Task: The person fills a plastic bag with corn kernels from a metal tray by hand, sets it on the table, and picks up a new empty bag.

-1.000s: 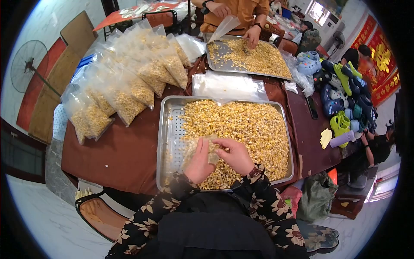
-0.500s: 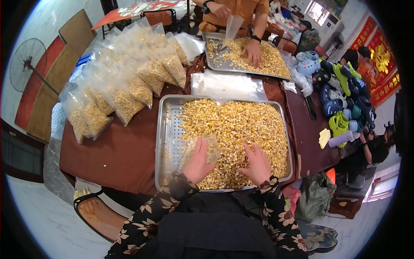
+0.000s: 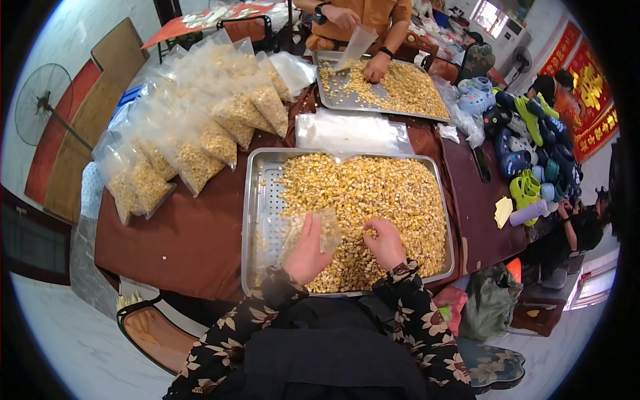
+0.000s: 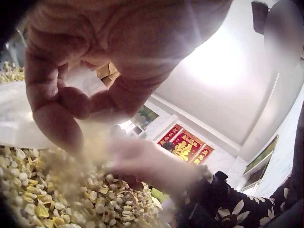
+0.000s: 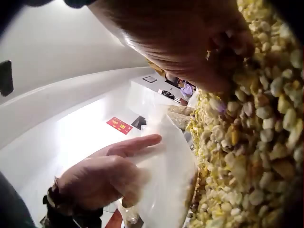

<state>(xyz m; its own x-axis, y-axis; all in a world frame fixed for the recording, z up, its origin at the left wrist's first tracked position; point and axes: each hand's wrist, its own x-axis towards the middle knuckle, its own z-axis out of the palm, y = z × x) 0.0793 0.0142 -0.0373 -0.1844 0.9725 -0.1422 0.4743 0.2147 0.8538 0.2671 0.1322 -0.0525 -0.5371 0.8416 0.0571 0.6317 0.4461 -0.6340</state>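
Note:
My left hand (image 3: 309,253) holds a clear plastic bag (image 3: 330,230) over the left part of the metal tray (image 3: 251,200); its thumb and fingers curl in on the film in the left wrist view. Dried corn kernels (image 3: 373,187) cover most of the tray, and the perforated bottom shows at the left. Right of the bag, my right hand (image 3: 385,245) has its fingers drawn together round some kernels, close over the heap. In the right wrist view the bag (image 5: 171,166) stands beside the corn, with my left hand (image 5: 104,175) behind it.
Filled corn bags (image 3: 193,153) stand in a cluster at the left. Flat plastic bags (image 3: 353,133) lie beyond the tray. Across the table a person in orange works at a second tray (image 3: 347,107) of corn. Clog shoes (image 3: 527,190), a phone (image 3: 481,165) and a purple bottle (image 3: 529,213) are at the right.
My right hand left the bag, spread open over the corn to the right, and now has its fingers closed on kernels. My left hand keeps the bag in place.

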